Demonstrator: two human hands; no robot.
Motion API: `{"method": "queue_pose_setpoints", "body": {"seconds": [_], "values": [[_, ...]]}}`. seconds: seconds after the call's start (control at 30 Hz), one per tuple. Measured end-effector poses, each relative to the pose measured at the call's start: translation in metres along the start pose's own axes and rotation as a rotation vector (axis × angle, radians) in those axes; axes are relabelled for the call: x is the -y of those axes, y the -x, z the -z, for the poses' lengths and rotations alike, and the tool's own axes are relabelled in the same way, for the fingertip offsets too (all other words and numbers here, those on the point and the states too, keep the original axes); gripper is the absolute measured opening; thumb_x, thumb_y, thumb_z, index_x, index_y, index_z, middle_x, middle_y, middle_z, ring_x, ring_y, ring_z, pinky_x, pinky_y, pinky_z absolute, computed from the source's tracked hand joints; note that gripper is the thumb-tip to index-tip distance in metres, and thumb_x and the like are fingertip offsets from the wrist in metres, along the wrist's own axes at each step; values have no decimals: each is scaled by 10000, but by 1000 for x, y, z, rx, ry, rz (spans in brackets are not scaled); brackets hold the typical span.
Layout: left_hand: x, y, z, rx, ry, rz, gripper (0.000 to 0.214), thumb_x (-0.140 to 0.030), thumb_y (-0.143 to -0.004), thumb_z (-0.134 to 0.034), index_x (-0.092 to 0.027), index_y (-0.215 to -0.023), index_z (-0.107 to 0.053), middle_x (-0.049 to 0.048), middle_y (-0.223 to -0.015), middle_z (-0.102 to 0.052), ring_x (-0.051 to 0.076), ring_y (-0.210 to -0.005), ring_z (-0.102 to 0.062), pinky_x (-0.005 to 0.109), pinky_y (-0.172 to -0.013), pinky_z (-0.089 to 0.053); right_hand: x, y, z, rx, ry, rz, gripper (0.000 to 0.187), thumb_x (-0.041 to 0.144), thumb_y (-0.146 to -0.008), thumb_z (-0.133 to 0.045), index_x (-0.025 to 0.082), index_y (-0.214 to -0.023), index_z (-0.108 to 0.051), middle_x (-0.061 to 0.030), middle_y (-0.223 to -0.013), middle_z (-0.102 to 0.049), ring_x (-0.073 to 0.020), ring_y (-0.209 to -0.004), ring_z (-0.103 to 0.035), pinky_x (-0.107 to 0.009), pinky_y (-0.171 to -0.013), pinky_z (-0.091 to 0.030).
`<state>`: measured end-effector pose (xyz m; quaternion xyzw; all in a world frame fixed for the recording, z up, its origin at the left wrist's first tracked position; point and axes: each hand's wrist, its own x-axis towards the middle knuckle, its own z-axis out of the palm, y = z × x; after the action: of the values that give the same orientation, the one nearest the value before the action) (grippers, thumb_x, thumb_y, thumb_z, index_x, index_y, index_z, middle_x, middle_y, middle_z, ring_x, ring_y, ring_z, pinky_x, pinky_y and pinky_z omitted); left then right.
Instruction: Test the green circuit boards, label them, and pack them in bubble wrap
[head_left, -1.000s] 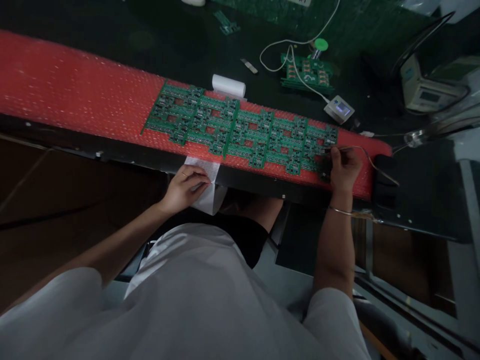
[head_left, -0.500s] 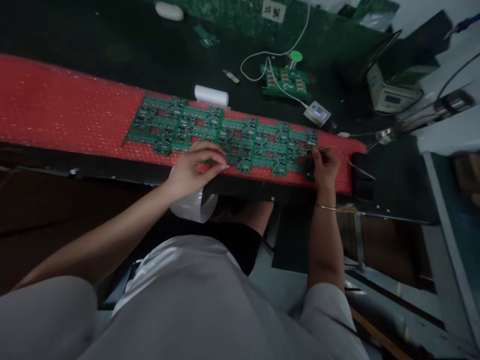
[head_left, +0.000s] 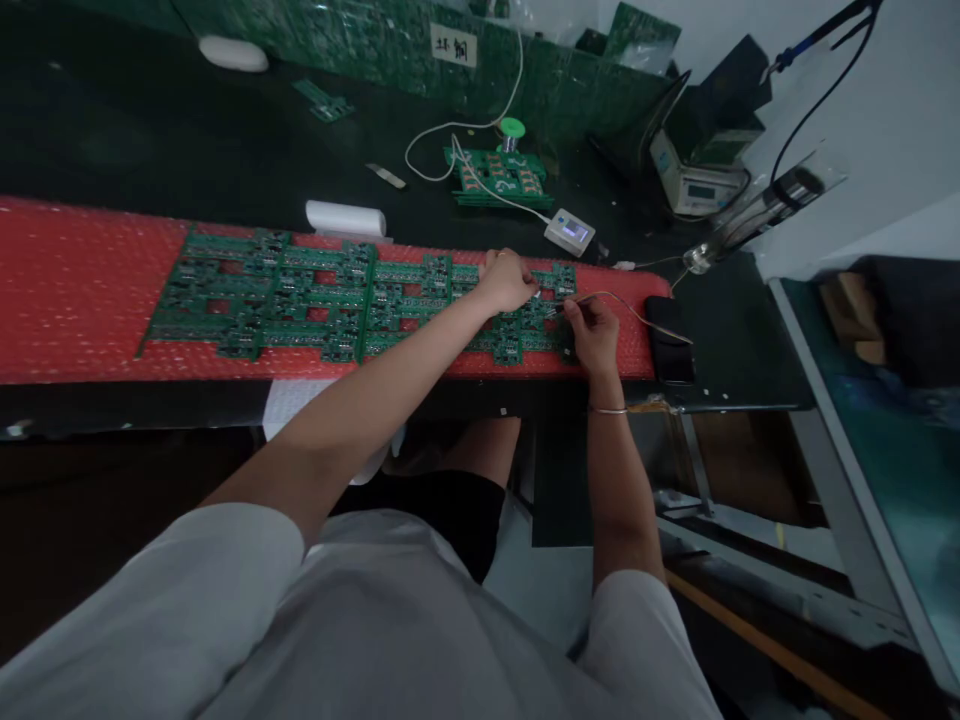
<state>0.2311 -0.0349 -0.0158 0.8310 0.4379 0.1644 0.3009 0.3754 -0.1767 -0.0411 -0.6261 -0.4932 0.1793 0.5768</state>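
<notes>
Green circuit boards (head_left: 292,300) lie joined in a long row on red bubble wrap (head_left: 82,290). Over the row's right part is my left hand (head_left: 508,282), its fingers pinched together. A tiny white bit shows at its fingertips; I cannot make out what it is. Close beside it, at the right end of the boards, my right hand (head_left: 595,330) is closed on a thin pale cable (head_left: 634,312), which loops out behind the fingers to the right. A fine glint shows ahead of the right fingertips, too small to name.
Behind the boards are a white roll (head_left: 345,218), a small display box (head_left: 570,232) on a white cord, stacked boards (head_left: 499,180) and a green-topped solder spool (head_left: 511,132). A black phone-like slab (head_left: 671,340) lies right; a soldering station (head_left: 697,185) stands beyond.
My left hand has moved right along the boards, close to my right hand. My right hand stays at the right end, still holding the cable. The whole view has shifted.
</notes>
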Motion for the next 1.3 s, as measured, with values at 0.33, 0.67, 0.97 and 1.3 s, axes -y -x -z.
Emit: {"method": "queue_pose_setpoints", "body": {"seconds": [0.33, 0.67, 0.97, 1.3], "values": [[18, -2, -20, -68, -95, -95, 282, -378, -917, -709, -104, -947, -769, 171, -1294, -602, 413, -1298, -483, 614, -1061, -473, -3, 0, 0, 11, -26, -14, 447, 674, -875, -695, 229, -906, -699, -39, -869, -716, -199, -865, -684, -363, -861, -596], [-8, 23, -3, -60, -154, -73, 225, -202, -936, -645, -98, -1111, -739, 192, -1359, -598, 411, -1334, -487, 586, -1086, -451, -1, 0, 0, -19, -13, -29, 463, 688, -866, -688, 226, -887, -697, -38, -849, -718, -192, -833, -679, -374, -855, -600], [-2, 54, 16, 125, -457, -416, 461, -404, -1059, -446, -166, -1328, -735, 185, -1557, -519, 415, -1512, -356, 607, -1204, -306, -10, -8, 8, -116, -42, -82, 508, 722, -883, -650, 220, -951, -679, -43, -868, -726, -202, -810, -712, -377, -785, -628], [7, 129, 35, 118, -429, -446, 718, -473, -1053, -472, -33, -1614, -393, 229, -1721, -233, 391, -1631, -134, 540, -1330, -106, 17, -61, -27, 148, -99, -9, 439, 645, -867, -738, 248, -1050, -695, -77, -1075, -756, -214, -913, -736, -381, -815, -634]]}}
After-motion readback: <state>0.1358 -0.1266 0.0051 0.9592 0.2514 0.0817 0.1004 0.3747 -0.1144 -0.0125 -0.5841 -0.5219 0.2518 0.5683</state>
